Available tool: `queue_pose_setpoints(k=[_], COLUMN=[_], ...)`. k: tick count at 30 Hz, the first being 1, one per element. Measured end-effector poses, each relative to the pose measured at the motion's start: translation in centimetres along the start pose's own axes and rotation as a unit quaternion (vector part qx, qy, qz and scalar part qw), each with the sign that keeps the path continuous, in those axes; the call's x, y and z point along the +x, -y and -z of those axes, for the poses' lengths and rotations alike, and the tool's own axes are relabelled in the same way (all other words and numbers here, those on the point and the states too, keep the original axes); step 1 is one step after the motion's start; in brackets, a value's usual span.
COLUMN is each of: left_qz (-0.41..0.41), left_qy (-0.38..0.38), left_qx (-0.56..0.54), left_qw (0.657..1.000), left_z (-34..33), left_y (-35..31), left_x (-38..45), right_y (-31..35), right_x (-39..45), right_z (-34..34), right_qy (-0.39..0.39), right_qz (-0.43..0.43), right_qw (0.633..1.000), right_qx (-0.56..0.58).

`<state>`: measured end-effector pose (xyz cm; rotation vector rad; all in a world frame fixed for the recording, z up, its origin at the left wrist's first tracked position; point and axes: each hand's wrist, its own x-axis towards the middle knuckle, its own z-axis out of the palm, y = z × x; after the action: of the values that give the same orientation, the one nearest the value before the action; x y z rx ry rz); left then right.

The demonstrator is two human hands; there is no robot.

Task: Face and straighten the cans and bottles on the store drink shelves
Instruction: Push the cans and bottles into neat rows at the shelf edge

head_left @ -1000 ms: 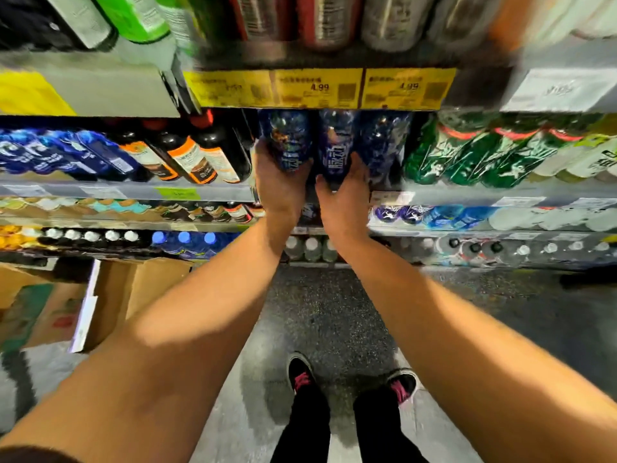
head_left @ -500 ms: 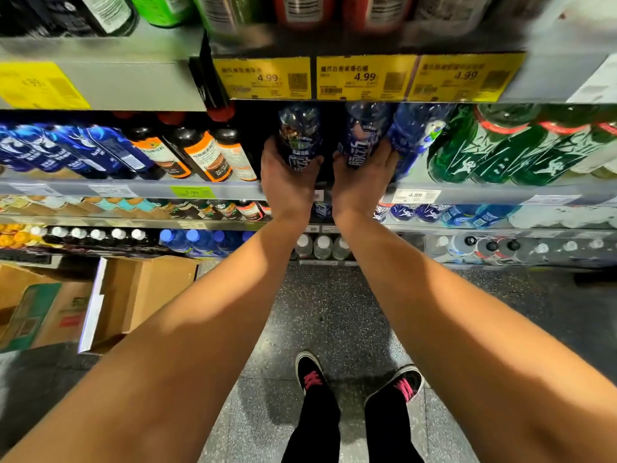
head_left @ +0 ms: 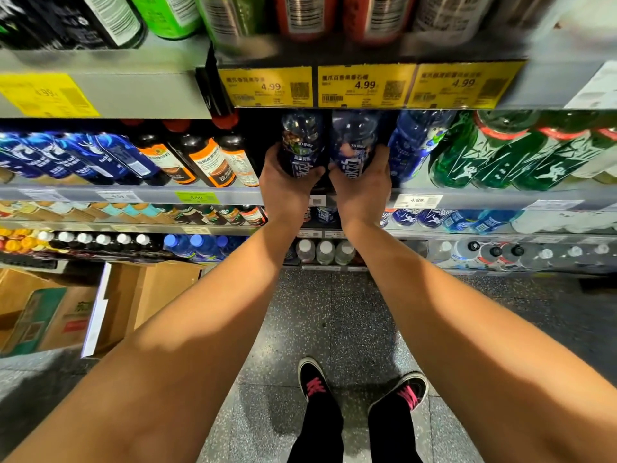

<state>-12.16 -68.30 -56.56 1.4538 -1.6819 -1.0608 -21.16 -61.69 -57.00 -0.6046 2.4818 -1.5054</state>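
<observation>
Both hands reach to the middle shelf (head_left: pixel 233 195), each wrapped around the lower body of a dark blue plastic bottle. The left hand (head_left: pixel 283 185) curls its fingers and thumb around the left bottle (head_left: pixel 302 145); the right hand (head_left: pixel 362 185) grips the right bottle (head_left: pixel 354 145) the same way. The two bottles stand side by side, nearly touching, with white lettering on glossy blue labels turned toward the camera. Their ribbed upper halves are translucent and catch the light.

Close on the left stand dark bottles with orange-edged labels (head_left: pixel 207 162) and red caps, and beyond them a slanted row of blue bottles (head_left: pixel 83 158). Just right of the held pair is another blue bottle (head_left: pixel 414 145), then a group of green bottles with white figures (head_left: pixel 500 155). These neighbours crowd both sides of the held pair.

Overhead, the upper shelf's edge carries three yellow price tags (head_left: pixel 364 85), each reading 4.99, with a fourth yellow tag (head_left: pixel 43 95) farther left. Cans (head_left: pixel 300 15) in green, red and silver stand above them, blurred. A green tag (head_left: pixel 197 197) and a white tag (head_left: pixel 417 200) sit on the middle shelf's front rail.

Lower shelves hold small bottles seen from above, with white, blue and black caps (head_left: pixel 324 248). An open cardboard box (head_left: pixel 147 295) sits on the speckled grey floor (head_left: pixel 334 312) at the left. Black shoes with pink laces (head_left: pixel 314 382) stand below.
</observation>
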Motion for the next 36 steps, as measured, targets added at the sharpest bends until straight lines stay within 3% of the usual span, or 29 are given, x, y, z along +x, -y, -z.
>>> queue_pose_setpoints(k=[8, 13, 16, 19, 22, 26, 36], left_qz=[-0.003, 0.001, 0.011, 0.016, 0.017, 0.032, 0.055], left_qy=[0.014, 0.012, 0.006, 0.003, 0.001, 0.033, 0.023], left_qx=[-0.005, -0.024, -0.045, -0.065, -0.076, -0.140, -0.155], left_qw=[1.000, 1.000, 0.999, 0.998, 0.997, 0.989, 0.986], left_z=[0.0, -0.2, -0.4, -0.5, -0.6, -0.7, -0.7], left_y=[-0.4, -0.5, -0.3, 0.1, 0.2, 0.5, -0.5], left_x=[-0.4, -0.7, -0.7, -0.4, -0.5, -0.3, -0.6], right_y=[-0.2, -1.7, -3.1, -4.0, -4.0, -4.5, -4.4], right_x=[0.1, -1.4, -0.4, 1.7, 3.5, 5.4, 3.7], right_z=[1.1, 3.6, 4.8, 5.0, 5.4, 5.7, 5.3], right_qy=[0.046, -0.061, -0.096, -0.058, 0.015, -0.002, 0.025], right_qz=[0.011, 0.025, -0.029, -0.077, -0.055, -0.018, 0.001], right_qw=[0.999, 0.997, 0.992, 0.992, 0.992, 0.999, 0.999], right_qx=[-0.019, 0.026, 0.073, 0.084, 0.110, 0.032, -0.023])
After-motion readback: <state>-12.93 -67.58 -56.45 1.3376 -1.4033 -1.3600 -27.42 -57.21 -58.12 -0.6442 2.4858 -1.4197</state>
